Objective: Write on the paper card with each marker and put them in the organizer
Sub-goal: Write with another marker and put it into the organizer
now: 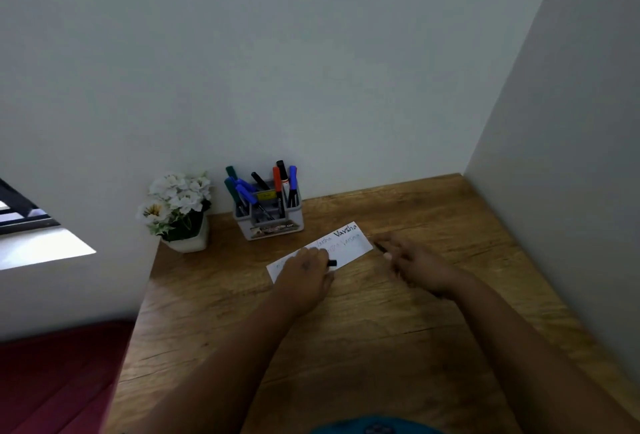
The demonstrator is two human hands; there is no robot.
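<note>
Nearest me, the left hand [306, 272] presses flat on the paper card [320, 251], pinching a small black cap [331, 263]. The right hand [412, 265], just off the card's right end, grips a dark marker [381, 247], its tip pointing up-left toward the organizer [273, 215]. That stands beyond the card at the counter's [346, 347] back, nearer the left hand.
</note>
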